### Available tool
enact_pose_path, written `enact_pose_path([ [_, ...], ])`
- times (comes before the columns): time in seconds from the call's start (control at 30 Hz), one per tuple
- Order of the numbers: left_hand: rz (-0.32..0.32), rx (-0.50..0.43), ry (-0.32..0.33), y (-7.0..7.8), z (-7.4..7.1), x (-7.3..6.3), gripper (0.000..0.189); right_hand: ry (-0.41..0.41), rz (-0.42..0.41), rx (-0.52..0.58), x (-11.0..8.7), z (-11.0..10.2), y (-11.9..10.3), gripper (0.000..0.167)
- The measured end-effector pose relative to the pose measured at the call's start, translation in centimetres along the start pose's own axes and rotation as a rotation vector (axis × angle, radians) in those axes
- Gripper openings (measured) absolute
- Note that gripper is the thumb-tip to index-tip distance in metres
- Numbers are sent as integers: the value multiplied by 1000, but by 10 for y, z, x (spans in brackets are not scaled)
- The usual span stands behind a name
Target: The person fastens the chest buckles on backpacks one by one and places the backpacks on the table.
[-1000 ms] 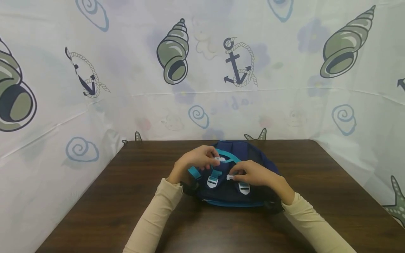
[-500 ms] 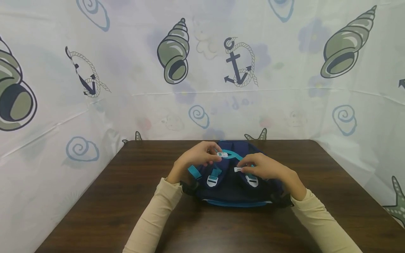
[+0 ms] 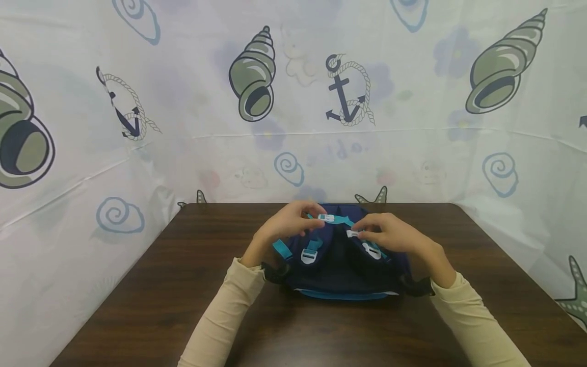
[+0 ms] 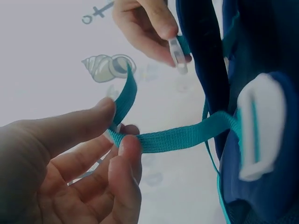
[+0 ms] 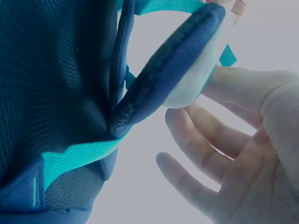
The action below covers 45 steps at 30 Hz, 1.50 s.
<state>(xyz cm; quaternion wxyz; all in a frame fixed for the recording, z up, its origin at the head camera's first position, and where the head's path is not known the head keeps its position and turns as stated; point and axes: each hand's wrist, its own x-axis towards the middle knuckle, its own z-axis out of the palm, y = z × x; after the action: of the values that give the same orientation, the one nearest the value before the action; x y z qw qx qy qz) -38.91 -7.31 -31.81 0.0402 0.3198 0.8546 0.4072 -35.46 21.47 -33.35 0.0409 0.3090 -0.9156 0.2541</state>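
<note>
A dark blue backpack (image 3: 339, 267) lies on the table with its shoulder straps facing up. My left hand (image 3: 290, 223) pinches a teal strap near a white buckle half (image 3: 326, 217). In the left wrist view this teal strap (image 4: 180, 135) runs from my fingertips toward the backpack. My right hand (image 3: 392, 235) pinches another white buckle half (image 3: 352, 233), and the two halves are apart. The right wrist view shows a padded shoulder strap (image 5: 170, 70) lifted beside the right fingers, which hide their buckle half there.
White strap adjusters (image 3: 309, 256) (image 3: 372, 250) sit on the shoulder straps. A loose teal strap end (image 3: 282, 250) sticks out at the left of the backpack. The brown wooden table (image 3: 183, 306) surrounds it, with a printed curtain (image 3: 206, 102) behind and at both sides.
Both hands have risen, with their buckle halves lifted off the backpack. The right hand has also moved to the right, drawing its shoulder strap and adjuster along.
</note>
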Motion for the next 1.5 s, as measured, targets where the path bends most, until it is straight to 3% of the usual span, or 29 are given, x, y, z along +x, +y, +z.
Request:
enact_pose_path([
  [0.47,23,-84,90,2,-4,-2,34,182,-5,17,-2,-5,0,22],
  [0.87,28,-113,193,8,-11,-4,34,202,-18,15,-1,-10,1,23],
  [1.17,39,-138,223,5,-11,-2,32,249,-62,19,-1,-9,2,22],
  [1.37,41,-200,254,6,-18,-7,30,271,-70,14,-1,-11,4,23],
  [1.5,49,-187,251,4,-23,-7,30,295,-87,17,-2,-12,3,22],
])
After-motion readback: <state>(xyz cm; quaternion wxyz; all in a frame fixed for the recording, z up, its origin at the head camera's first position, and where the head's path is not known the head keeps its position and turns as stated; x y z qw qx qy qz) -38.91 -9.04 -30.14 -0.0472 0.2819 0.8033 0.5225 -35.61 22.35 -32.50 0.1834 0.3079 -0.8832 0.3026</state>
